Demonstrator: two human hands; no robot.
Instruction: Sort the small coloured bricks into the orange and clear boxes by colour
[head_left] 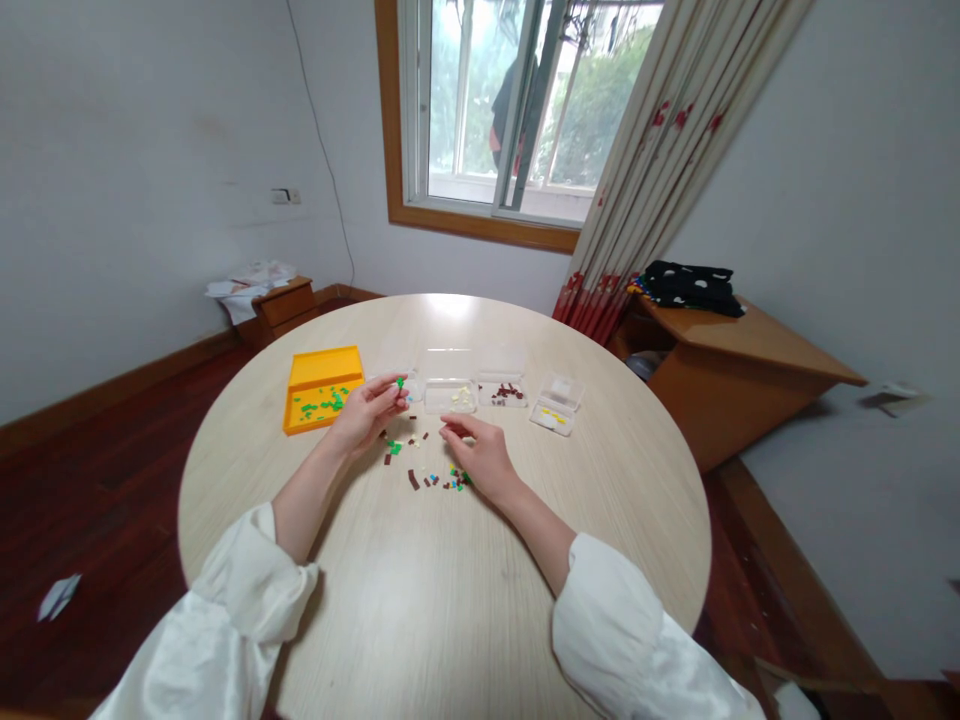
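Observation:
My left hand [369, 414] is raised above the table, its fingertips closed on a small green toy brick [400, 383]. Just right of it, my right hand [484, 455] hangs over the loose pieces with thumb and index finger close together. Whatever may be between those fingertips is too small to make out. Below the hands lie scattered small bricks: a green brick [395, 448], a long brown brick [413, 480] and a mixed cluster [452, 484] of brown, yellow, blue and green, partly hidden by my right hand.
A yellow case [286, 405] with green bricks stands open at the left. Clear boxes behind the hands hold cream pieces [460, 398], brown pieces [508, 392] and yellow pieces [553, 415]. The round table [420, 620] stands before a window, with a wooden cabinet [757, 350] at right.

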